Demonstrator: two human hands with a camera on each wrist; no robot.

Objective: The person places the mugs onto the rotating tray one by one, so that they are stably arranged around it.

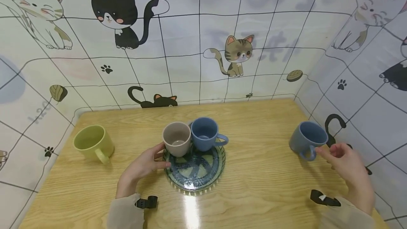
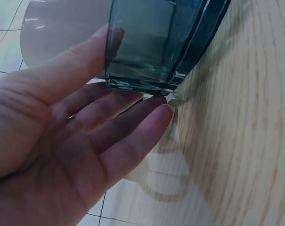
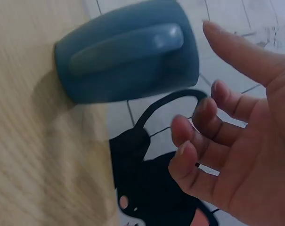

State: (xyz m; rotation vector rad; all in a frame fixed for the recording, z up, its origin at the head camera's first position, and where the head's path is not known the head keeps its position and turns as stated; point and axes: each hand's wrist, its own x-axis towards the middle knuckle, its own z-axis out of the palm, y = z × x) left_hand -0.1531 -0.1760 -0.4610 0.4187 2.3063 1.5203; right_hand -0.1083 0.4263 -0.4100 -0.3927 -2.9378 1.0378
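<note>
Tabletop (image 1: 260, 186): straight-fingered left hand (image 1: 144, 165) touches plate (image 1: 194, 180). At its three o'clock, blue mug (image 1: 298, 139); right-wrist view alone shows loose right hand (image 3: 248, 136) apart

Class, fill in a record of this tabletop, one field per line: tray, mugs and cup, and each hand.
Tray: round, patterned
On tray: beige cup, left of blue mug
Far left: green mug
Far right: second blue mug
Left hand: at tray's left edge
Right hand: beside second blue mug, not gripping it
</note>
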